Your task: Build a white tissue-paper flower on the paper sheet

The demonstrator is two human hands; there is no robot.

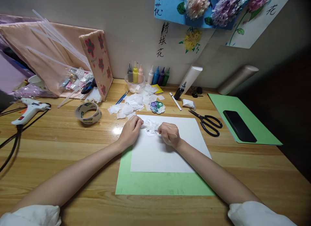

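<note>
On a white paper sheet [165, 158] lies a ruffled cluster of white tissue pieces [151, 126]. My left hand [131, 130] is closed at the cluster's left edge, its fingertips pressed together; what they pinch is too small to make out. At the right edge, my right hand [169, 134] grips a thin pale stick [172, 134], whose tip is hidden by the fingers and tissue. Beneath the white sheet is a green sheet [162, 184]. Loose white tissue squares [133, 101] are heaped beyond my left hand, beside a paint palette [157, 107] stained purple and green.
Scissors [206, 121] and a black phone [239, 125] on green paper lie to the right. To the left are a tape roll [87, 113] and a corded glue gun [30, 112]. Paint bottles [155, 75] line the wall, where flower pictures [194, 12] hang.
</note>
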